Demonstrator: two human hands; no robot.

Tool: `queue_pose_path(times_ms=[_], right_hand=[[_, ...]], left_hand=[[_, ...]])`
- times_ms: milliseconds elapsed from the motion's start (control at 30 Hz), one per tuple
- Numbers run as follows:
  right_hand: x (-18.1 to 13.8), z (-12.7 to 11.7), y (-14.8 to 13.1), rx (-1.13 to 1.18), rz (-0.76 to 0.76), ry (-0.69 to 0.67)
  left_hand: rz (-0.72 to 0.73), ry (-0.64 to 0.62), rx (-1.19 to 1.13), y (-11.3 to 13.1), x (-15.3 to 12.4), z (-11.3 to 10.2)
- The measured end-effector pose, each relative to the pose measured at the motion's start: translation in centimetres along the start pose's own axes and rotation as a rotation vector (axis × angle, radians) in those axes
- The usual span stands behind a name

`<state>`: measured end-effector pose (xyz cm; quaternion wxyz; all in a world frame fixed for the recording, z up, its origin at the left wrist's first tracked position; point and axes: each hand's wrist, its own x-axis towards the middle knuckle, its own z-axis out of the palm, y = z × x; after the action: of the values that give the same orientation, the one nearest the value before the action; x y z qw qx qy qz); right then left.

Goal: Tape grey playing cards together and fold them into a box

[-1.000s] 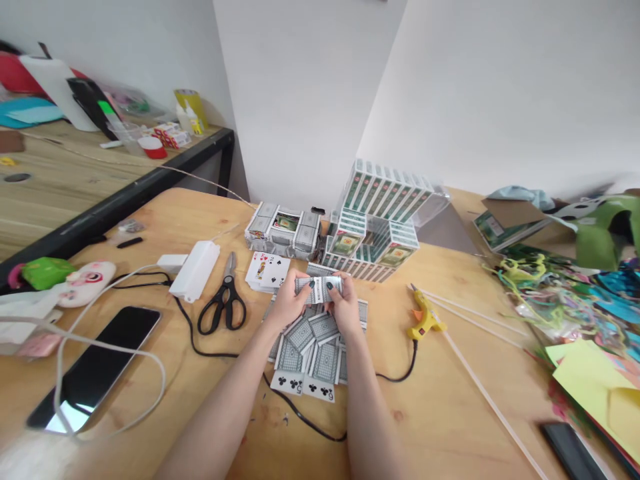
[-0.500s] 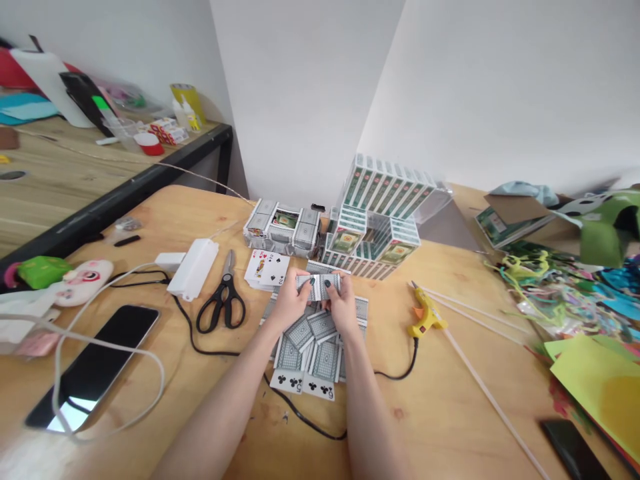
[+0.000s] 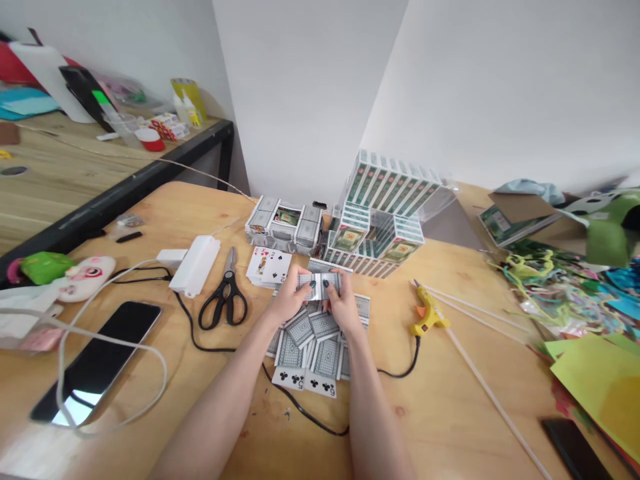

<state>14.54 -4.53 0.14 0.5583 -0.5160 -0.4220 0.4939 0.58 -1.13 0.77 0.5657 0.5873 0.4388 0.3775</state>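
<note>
Between both hands I hold a pair of grey-backed playing cards [image 3: 319, 285], a pale strip showing down the middle. My left hand [image 3: 294, 293] pinches the left end, thumb on top. On the right end, my right hand [image 3: 341, 297] pinches in the same way, its fingers partly hidden beneath. Below them lies a spread of playing cards [image 3: 326, 357], mostly face down, with two clubs faces showing at the near edge. A face-up card stack [image 3: 270, 265] sits left of my hands. Beyond stands a structure covered in cards [image 3: 285, 223].
Green-and-white card boxes [image 3: 393, 180] are stacked at the back. Black scissors [image 3: 224, 293] and a white power adapter [image 3: 196, 265] lie left, near a phone [image 3: 100, 360]. A yellow glue gun [image 3: 428, 311] rests right, its black cable [image 3: 310, 415] running under my arms.
The camera view has shifted slightly. Both hands keep hold of the cards at nearly the same place, and the held cards look a little flatter.
</note>
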Motion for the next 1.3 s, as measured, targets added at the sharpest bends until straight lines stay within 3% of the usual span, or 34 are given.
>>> queue_pose_path(times_ms=[233, 400, 567, 700, 800, 967, 1100, 1300], right_hand=[[0.1, -0.2, -0.5, 0.182, 0.034, -0.044], [0.5, -0.4, -0.4, 0.397, 0.019, 0.063], [0.9, -0.4, 0.5, 0.349, 0.095, 0.109], [1.0, -0.4, 0.8, 0.290, 0.120, 0.169], [1.1, -0.5, 0.7, 0.338, 0.101, 0.282], [1.1, -0.4, -0.2, 0.483, 0.094, 0.380], [0.8, -0.4, -1.8, 0.540, 0.123, 0.417], [-1.6, -2.9, -4.5, 0.515, 0.154, 0.454]], left_hand=[[0.023, 0.005, -0.087, -0.6, 0.5, 0.0], [0.023, 0.000, -0.191, 0.0, 0.6, -0.1], [-0.011, -0.016, -0.134, 0.0, 0.5, -0.1], [0.119, 0.190, 0.070, -0.4, 0.0, 0.1], [0.211, 0.374, 0.064, -0.3, -0.6, 0.0], [0.177, 0.481, 0.116, 0.9, -1.1, -0.3], [0.122, 0.256, 0.402, 2.6, -2.4, 0.4], [0.373, -0.076, 0.834, 3.6, -7.0, 2.2]])
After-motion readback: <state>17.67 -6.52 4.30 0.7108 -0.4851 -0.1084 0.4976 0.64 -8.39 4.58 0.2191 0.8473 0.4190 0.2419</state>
